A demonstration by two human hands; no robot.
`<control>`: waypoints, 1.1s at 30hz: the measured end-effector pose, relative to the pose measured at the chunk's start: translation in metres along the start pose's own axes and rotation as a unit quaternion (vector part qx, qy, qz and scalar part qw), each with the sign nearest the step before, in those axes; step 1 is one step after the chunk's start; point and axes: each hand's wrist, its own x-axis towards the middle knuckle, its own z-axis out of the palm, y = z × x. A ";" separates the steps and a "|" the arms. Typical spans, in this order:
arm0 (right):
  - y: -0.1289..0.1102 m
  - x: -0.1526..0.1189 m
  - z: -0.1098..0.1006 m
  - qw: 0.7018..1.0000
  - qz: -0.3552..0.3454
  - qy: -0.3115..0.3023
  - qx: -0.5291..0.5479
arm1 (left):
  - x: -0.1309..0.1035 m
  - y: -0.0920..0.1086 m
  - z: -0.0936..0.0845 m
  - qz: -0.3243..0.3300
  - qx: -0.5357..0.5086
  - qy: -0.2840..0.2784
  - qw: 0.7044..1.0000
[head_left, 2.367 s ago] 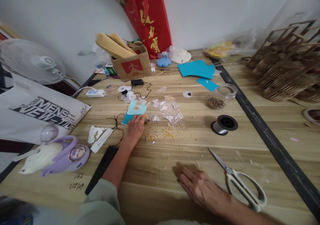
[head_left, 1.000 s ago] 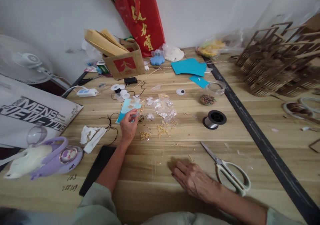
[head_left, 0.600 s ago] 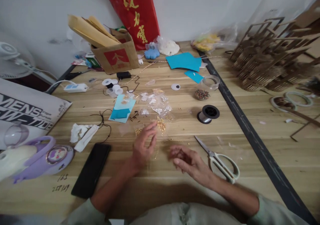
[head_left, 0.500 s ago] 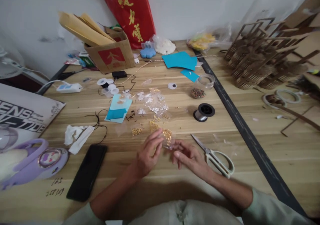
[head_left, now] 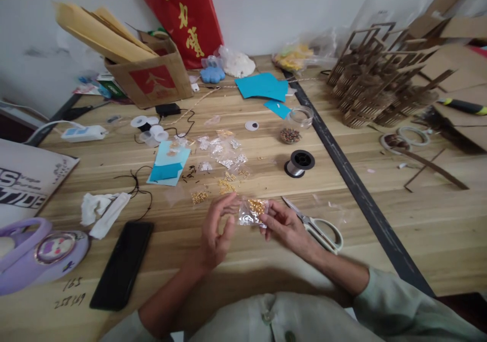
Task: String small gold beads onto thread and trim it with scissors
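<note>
A small clear bag of gold beads [head_left: 252, 211] is pinched in my right hand [head_left: 283, 226], between thumb and fingers. Just left of the bag is my left hand [head_left: 218, 229], its thumb and fingers apart and nothing held between them. Beyond the hands lie small piles of gold beads [head_left: 200, 197] and several little bags of silvery pieces [head_left: 218, 149]. White-handled scissors [head_left: 321, 233] rest right beside my right forearm, blades pointing away to the left. A black spool of wire [head_left: 300, 164] stands behind the scissors.
A black phone [head_left: 122, 266] and a purple object [head_left: 57, 250] lie at the left. Blue sheets [head_left: 262, 87], a bead container [head_left: 290, 135] and a cardboard box [head_left: 154, 80] are farther back. Woven baskets [head_left: 365, 93] crowd the back right.
My left hand has drawn away from the bag to the left. The bag now shows flatter and more fully in my right hand. The camera view has shifted, moving the table's objects leftward.
</note>
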 end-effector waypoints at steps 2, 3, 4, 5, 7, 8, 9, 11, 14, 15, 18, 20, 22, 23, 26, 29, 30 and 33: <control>0.001 -0.001 0.001 1.000 -0.003 0.002 -0.010 | 0.001 0.002 -0.001 -0.074 -0.060 0.003 0.995; 0.002 -0.001 0.001 1.000 -0.006 0.004 -0.014 | 0.001 0.002 -0.001 -0.107 -0.079 -0.002 0.991; 0.002 -0.001 0.002 1.000 -0.009 0.006 -0.018 | 0.002 0.003 -0.001 -0.137 -0.093 -0.010 0.986; 0.003 -0.002 0.002 1.000 -0.011 0.006 -0.021 | 0.002 0.003 -0.001 -0.165 -0.103 -0.021 0.981; 0.004 -0.002 0.003 0.999 -0.015 0.003 -0.030 | 0.003 0.003 0.001 -0.209 -0.118 -0.039 0.970; 0.004 -0.003 0.003 0.999 -0.015 0.000 -0.035 | 0.004 0.002 0.002 -0.224 -0.122 -0.043 0.966; 0.005 -0.003 0.003 0.999 -0.015 -0.004 -0.041 | 0.004 0.002 0.004 -0.235 -0.122 -0.046 0.963; 0.007 -0.003 0.003 0.999 -0.009 -0.010 -0.047 | 0.005 0.002 0.006 -0.246 -0.115 -0.050 0.961; 0.010 -0.002 0.003 0.999 0.001 -0.006 -0.043 | 0.007 0.002 0.007 -0.256 -0.115 -0.050 0.959; 0.011 -0.001 0.003 0.999 0.002 -0.001 -0.039 | 0.008 0.002 0.007 -0.262 -0.120 -0.048 0.956; 0.011 -0.001 0.003 0.999 0.005 0.010 -0.035 | 0.009 0.004 0.005 -0.282 -0.136 -0.048 0.948; 0.010 -0.001 0.003 0.999 0.006 0.015 -0.034 | 0.010 0.004 0.004 -0.286 -0.140 -0.049 0.947; 0.009 -0.001 0.003 0.999 0.004 0.017 -0.035 | 0.009 0.004 0.003 -0.286 -0.142 -0.050 0.946; 0.008 -0.001 0.003 0.999 0.003 0.017 -0.037 | 0.009 0.004 0.003 -0.288 -0.143 -0.048 0.946; 0.007 -0.001 0.003 0.999 0.006 0.012 -0.046 | 0.009 0.003 0.004 -0.299 -0.152 -0.044 0.941; 0.007 0.000 0.003 0.999 0.011 0.011 -0.047 | 0.009 0.003 0.004 -0.308 -0.151 -0.053 0.938; 0.007 0.000 0.003 0.999 0.012 0.012 -0.047 | 0.009 0.003 0.004 -0.309 -0.151 -0.057 0.937; 0.007 0.000 0.003 0.998 0.017 0.014 -0.053 | 0.009 0.005 0.003 -0.308 -0.154 -0.054 0.937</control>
